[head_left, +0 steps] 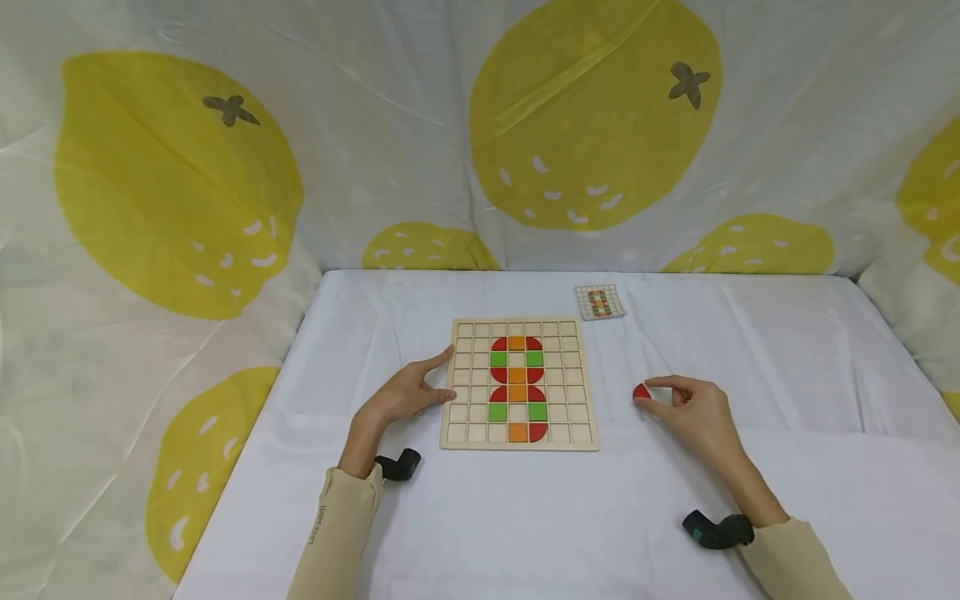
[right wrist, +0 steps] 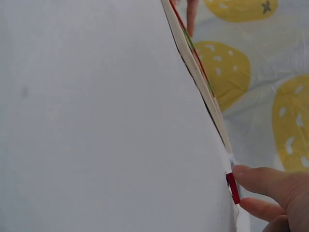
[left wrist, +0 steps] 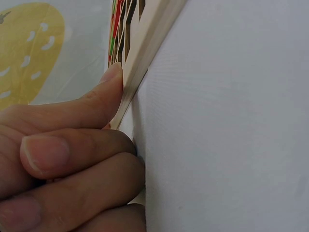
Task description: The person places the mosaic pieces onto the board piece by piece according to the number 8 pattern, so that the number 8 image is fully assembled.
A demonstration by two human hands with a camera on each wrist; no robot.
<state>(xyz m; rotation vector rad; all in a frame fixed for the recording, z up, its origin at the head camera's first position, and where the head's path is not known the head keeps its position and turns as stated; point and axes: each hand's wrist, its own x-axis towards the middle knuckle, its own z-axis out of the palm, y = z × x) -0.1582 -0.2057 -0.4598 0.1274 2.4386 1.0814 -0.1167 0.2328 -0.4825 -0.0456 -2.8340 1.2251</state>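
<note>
A square wooden grid board [head_left: 467, 443] lies on the white cloth. Red quarter-round tiles [head_left: 537, 432], orange square tiles [head_left: 517, 375] and green square tiles [head_left: 498, 412] form a figure-eight-like pattern down its middle columns. With thumb and index finger spread, my left hand [head_left: 401, 392] touches the board's left edge; the left wrist view shows its thumb [left wrist: 108, 89] against that edge and the other fingers bent below. To the right of the board, my right hand [head_left: 693, 408] pinches a small red tile [head_left: 641, 392] between thumb and fingertip, just above or on the cloth.
Behind the board's far right corner lies a small pattern card [head_left: 600, 302] with a similar coloured grid. A lemon-print cloth [head_left: 420, 150] hangs behind the table and on its sides. Black wrist-camera mounts [head_left: 718, 531] sit on both wrists.
</note>
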